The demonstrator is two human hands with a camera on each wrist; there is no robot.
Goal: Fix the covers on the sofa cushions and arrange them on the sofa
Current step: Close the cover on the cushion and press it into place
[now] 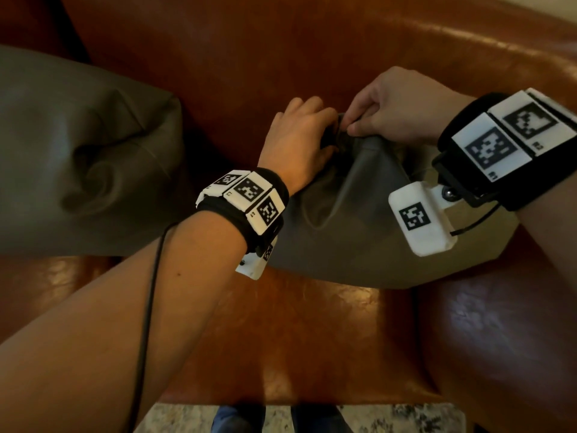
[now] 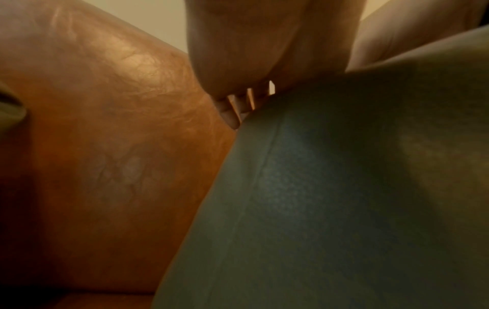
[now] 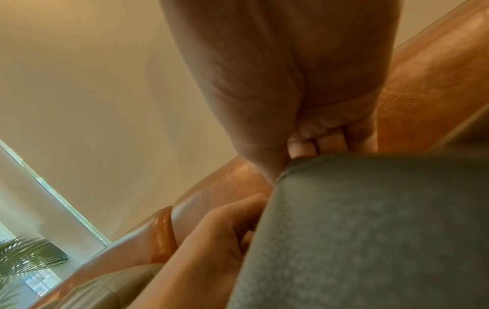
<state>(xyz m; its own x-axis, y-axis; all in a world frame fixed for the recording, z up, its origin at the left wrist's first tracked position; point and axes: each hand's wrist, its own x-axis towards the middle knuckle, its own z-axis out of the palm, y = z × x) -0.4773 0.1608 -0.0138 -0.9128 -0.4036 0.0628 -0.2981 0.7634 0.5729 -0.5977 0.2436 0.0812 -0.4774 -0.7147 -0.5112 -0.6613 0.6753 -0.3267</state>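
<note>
Brown leather sofa [image 1: 312, 323] lies under my arms. My left hand [image 1: 296, 142] and right hand [image 1: 396, 114] both pinch the bunched corner of the grey cushion [image 1: 359, 245] between them, its cover unfinished. Left of my hands, another cushion [image 1: 78, 151] seems covered; arranging remains.

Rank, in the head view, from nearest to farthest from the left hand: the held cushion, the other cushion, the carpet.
1. Held cushion: gripped by the left hand.
2. Other cushion: lying at left on the sofa.
3. Carpet: bottom edge, on the floor.
</note>
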